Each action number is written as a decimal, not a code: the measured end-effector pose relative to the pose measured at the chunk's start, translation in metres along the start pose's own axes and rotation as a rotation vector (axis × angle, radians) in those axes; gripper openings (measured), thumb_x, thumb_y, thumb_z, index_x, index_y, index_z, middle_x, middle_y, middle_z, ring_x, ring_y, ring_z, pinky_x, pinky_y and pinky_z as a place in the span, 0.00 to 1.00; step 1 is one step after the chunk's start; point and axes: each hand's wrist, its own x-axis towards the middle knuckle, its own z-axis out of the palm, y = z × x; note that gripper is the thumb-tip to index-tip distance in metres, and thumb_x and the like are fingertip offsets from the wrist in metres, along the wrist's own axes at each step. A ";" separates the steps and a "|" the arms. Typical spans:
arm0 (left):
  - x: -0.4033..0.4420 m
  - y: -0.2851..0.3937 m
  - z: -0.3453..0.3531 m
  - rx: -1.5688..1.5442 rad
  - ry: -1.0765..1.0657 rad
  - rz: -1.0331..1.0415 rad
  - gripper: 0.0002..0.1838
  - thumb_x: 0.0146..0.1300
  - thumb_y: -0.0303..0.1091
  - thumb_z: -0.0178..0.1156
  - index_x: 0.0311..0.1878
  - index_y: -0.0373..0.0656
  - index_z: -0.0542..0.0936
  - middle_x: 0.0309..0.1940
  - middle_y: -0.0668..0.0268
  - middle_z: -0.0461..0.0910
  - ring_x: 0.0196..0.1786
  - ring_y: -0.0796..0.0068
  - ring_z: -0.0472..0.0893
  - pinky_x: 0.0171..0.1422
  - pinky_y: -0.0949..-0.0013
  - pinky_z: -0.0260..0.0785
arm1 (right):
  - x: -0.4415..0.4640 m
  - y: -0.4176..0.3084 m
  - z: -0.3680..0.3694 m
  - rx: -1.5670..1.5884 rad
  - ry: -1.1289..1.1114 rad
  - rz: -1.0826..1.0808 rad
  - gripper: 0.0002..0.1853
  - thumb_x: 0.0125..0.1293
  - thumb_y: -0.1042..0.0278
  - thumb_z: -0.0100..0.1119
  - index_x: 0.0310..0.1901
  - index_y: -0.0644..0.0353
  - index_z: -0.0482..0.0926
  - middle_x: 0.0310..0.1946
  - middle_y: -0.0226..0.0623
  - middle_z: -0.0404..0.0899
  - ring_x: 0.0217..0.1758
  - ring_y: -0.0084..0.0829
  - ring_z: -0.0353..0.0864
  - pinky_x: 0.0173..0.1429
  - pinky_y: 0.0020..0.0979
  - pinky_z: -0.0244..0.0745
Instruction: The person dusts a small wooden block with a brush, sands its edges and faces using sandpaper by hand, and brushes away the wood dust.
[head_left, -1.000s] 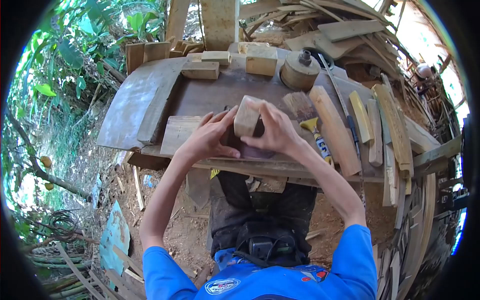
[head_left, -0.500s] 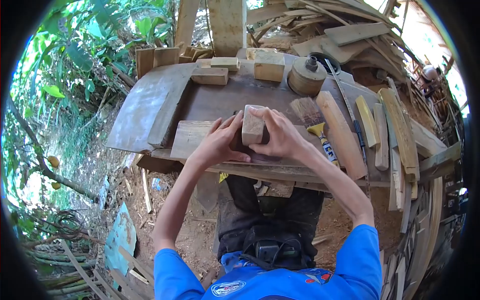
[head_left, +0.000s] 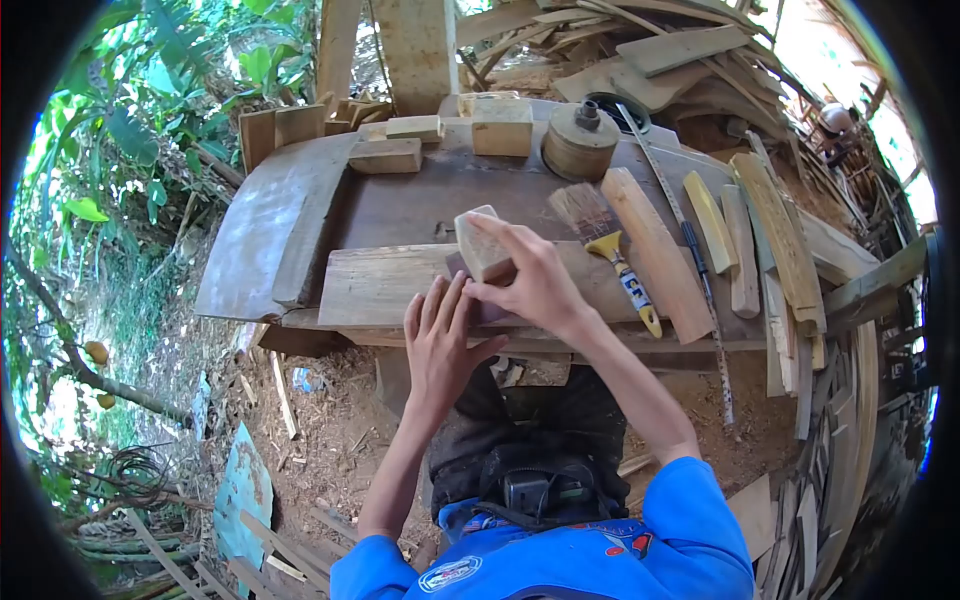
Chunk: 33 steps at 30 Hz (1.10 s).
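Note:
A small wooden block (head_left: pixel 481 247) is gripped in my right hand (head_left: pixel 535 285), tilted, its fingers wrapped over the far side. Below it lies a dark brownish sheet (head_left: pixel 492 313), mostly hidden by the block and my hands. My left hand (head_left: pixel 438 325) has its fingers stretched out, their tips at the sheet's near-left edge beside the block. Under both hands a long pale wooden board (head_left: pixel 385 285) lies along the front of the workbench (head_left: pixel 410 210). A paintbrush (head_left: pixel 604 246) with a yellow-ended handle rests to the right of my right hand.
Several wood blocks (head_left: pixel 502 130) and a round lidded container (head_left: pixel 580 143) stand at the bench's back. To the right lie a thick wooden piece (head_left: pixel 655 250), a long ruler (head_left: pixel 665 180) and several offcuts (head_left: pixel 780 240). Piled planks (head_left: pixel 680 60) are behind.
My left hand has drawn back toward me and left the block's side. The block has tilted in my right hand, uncovering part of the dark sheet. The whole view has shifted slightly.

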 end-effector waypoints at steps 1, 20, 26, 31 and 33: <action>-0.002 0.001 0.004 0.002 0.020 0.014 0.42 0.47 0.54 0.70 0.64 0.44 0.70 0.66 0.63 0.69 0.70 0.61 0.65 0.74 0.53 0.48 | -0.003 0.002 -0.002 -0.017 -0.033 0.028 0.35 0.47 0.72 0.67 0.62 0.53 0.71 0.50 0.51 0.78 0.54 0.48 0.78 0.59 0.39 0.73; -0.015 -0.024 0.046 0.036 0.411 0.151 0.35 0.44 0.62 0.67 0.51 0.47 0.78 0.56 0.69 0.77 0.62 0.66 0.71 0.66 0.55 0.56 | -0.005 0.019 -0.012 -0.160 0.046 -0.222 0.32 0.45 0.77 0.61 0.58 0.54 0.75 0.34 0.46 0.79 0.36 0.43 0.78 0.44 0.38 0.78; -0.016 -0.026 0.053 -0.010 0.479 0.172 0.32 0.43 0.62 0.68 0.47 0.51 0.81 0.49 0.72 0.79 0.57 0.67 0.74 0.63 0.56 0.58 | -0.003 0.013 -0.007 -0.127 0.022 -0.206 0.31 0.45 0.78 0.61 0.57 0.54 0.75 0.34 0.46 0.76 0.38 0.46 0.76 0.43 0.41 0.75; -0.015 -0.026 0.055 0.004 0.505 0.172 0.29 0.48 0.61 0.66 0.49 0.52 0.82 0.52 0.73 0.79 0.58 0.70 0.74 0.65 0.60 0.58 | -0.008 0.005 0.003 -0.114 -0.025 -0.211 0.32 0.45 0.79 0.61 0.58 0.54 0.74 0.39 0.48 0.76 0.39 0.46 0.76 0.46 0.40 0.75; -0.016 -0.027 0.055 -0.006 0.522 0.175 0.29 0.48 0.61 0.66 0.49 0.52 0.82 0.52 0.73 0.79 0.58 0.70 0.74 0.66 0.60 0.57 | -0.008 0.006 0.001 -0.094 -0.011 -0.235 0.32 0.46 0.79 0.61 0.58 0.53 0.74 0.39 0.48 0.77 0.40 0.46 0.76 0.46 0.40 0.75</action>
